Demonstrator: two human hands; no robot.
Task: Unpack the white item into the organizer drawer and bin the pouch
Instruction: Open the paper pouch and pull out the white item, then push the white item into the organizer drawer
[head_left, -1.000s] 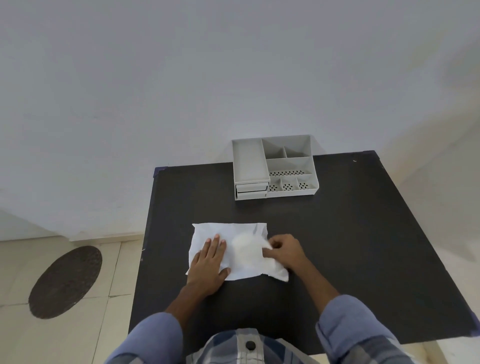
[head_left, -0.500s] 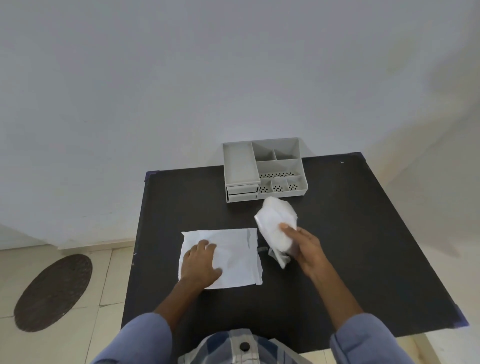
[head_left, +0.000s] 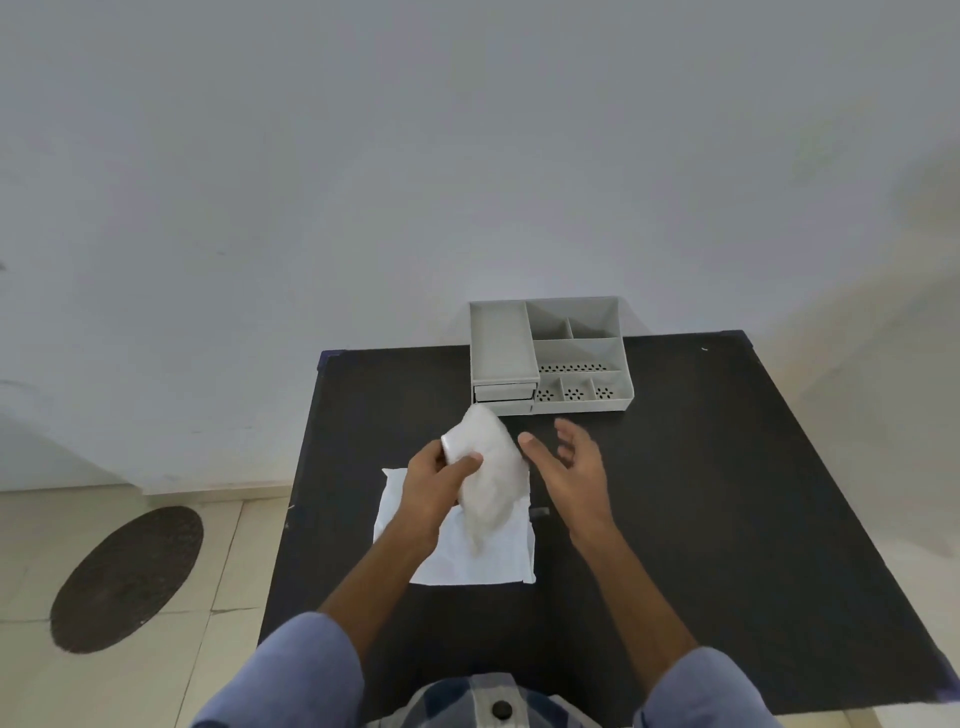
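Note:
My left hand (head_left: 434, 480) is shut on a soft white item (head_left: 491, 470), held above the black table (head_left: 701, 493). Just to its right my right hand (head_left: 569, 462) is open, fingers spread, holding nothing. Under both lies a flat white pouch (head_left: 483, 556) on the table. The grey organizer (head_left: 550, 353) stands at the table's far edge, with two small shut drawers (head_left: 504, 397) at its front left.
A small dark scrap (head_left: 540, 512) lies on the table beside the pouch's right edge. A dark oval mat (head_left: 127, 577) is on the tiled floor to the left. A plain wall rises behind the table.
My right hand drew the white item out of the pouch and lifted it. My left hand left the pouch and took the item; my right hand let go.

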